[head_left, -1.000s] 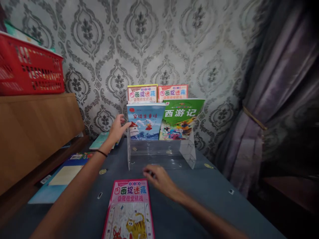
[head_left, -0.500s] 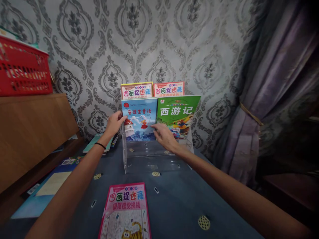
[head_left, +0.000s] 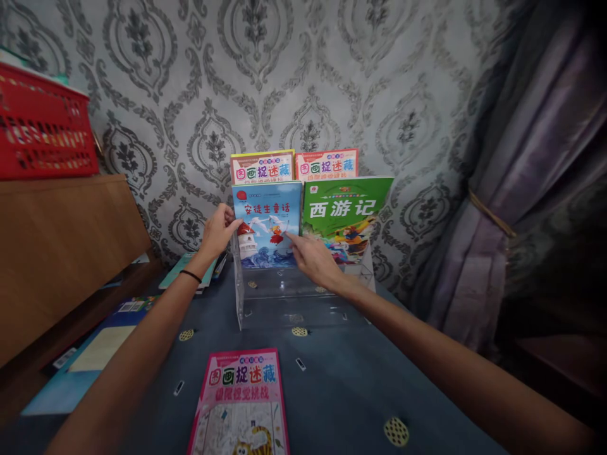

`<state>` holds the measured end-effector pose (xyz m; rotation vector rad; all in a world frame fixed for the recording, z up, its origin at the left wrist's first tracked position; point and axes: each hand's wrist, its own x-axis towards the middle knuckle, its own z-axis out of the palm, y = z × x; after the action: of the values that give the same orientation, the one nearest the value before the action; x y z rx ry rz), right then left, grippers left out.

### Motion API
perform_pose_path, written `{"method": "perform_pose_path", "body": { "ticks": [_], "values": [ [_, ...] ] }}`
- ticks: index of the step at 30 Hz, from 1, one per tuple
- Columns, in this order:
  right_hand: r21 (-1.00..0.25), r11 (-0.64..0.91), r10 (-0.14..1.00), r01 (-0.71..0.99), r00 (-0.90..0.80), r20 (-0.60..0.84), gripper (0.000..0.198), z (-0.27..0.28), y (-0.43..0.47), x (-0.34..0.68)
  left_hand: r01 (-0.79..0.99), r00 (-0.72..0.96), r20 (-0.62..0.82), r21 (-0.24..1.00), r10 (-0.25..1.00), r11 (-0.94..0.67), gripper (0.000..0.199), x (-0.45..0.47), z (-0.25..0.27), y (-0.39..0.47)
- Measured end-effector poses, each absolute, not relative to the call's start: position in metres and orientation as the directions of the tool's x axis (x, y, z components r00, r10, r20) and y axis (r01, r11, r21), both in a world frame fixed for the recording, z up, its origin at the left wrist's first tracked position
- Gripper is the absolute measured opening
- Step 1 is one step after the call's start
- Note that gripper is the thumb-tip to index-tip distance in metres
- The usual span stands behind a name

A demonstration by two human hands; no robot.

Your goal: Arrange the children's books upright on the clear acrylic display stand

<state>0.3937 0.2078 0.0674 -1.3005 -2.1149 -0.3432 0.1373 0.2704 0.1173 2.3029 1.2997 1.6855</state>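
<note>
A blue picture book [head_left: 268, 243] with red lettering stands upright in a clear tiered acrylic rack [head_left: 284, 294]. My left hand [head_left: 219, 234] is closed at the book's left edge, thumb on the front and the other fingers partly hidden beside it. On the right half of the cover, the outstretched index finger of my right hand [head_left: 315, 256] rests near the edge; its other fingers are loosely bent. Beside it in the same tier leans a green book [head_left: 348, 208], partly covered by my right hand. Behind them, the tops of a yellow-edged book [head_left: 263, 167] and a pinkish-red book [head_left: 327, 164] show.
A pink-bordered book [head_left: 244, 392] with a cat lies on the dark blue tablecloth [head_left: 341, 379] in front. More books [head_left: 190, 272] lie at the left, near a wooden cabinet [head_left: 71, 246] bearing a red basket [head_left: 42, 126]. A tied curtain [head_left: 478, 253] hangs at the right.
The view has shifted slightly. My right index finger now reaches out straighter over the blue cover. My left hand keeps its place at the book's left edge.
</note>
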Motion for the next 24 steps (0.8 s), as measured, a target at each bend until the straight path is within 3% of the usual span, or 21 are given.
{"method": "perform_pose_path", "body": {
  "ticks": [5,8,10,12,14,17,19,24],
  "values": [
    [-0.079,0.422,0.748,0.903,-0.298,0.593,0.051,0.07,0.209,0.391,0.487,0.121,0.767,0.508,0.63,-0.711,0.023,0.123,0.112,0.282],
    [-0.066,0.407,0.75,0.911,-0.292,0.593,0.051,0.07,0.21,0.39,0.542,0.11,0.669,0.579,0.735,-0.608,0.027,0.09,0.101,0.296],
    [-0.061,0.41,0.751,0.91,-0.299,0.589,0.051,0.07,0.21,0.39,0.754,0.117,0.548,0.493,0.828,-0.433,0.03,0.063,0.084,0.299],
    [-0.055,0.418,0.746,0.907,-0.308,0.591,0.051,0.07,0.21,0.39,0.912,0.131,0.407,0.307,0.904,-0.271,0.028,0.039,0.058,0.294],
    [-0.049,0.428,0.734,0.902,-0.316,0.601,0.05,0.07,0.21,0.39,0.951,0.136,0.317,0.223,0.939,-0.213,0.027,0.025,0.029,0.283],
    [-0.044,0.443,0.715,0.895,-0.323,0.621,0.049,0.067,0.208,0.388,0.985,0.111,0.218,0.104,0.97,-0.136,0.054,0.02,-0.011,0.265],
    [-0.036,0.451,0.699,0.892,-0.328,0.636,0.05,0.063,0.206,0.388,0.994,0.1,0.194,0.031,0.976,-0.108,0.06,0.023,-0.026,0.259],
    [-0.001,0.435,0.675,0.901,-0.325,0.662,0.051,0.057,0.2,0.385,0.99,0.134,0.194,-0.075,0.972,-0.121,0.043,0.027,-0.027,0.26]
  ]
}}
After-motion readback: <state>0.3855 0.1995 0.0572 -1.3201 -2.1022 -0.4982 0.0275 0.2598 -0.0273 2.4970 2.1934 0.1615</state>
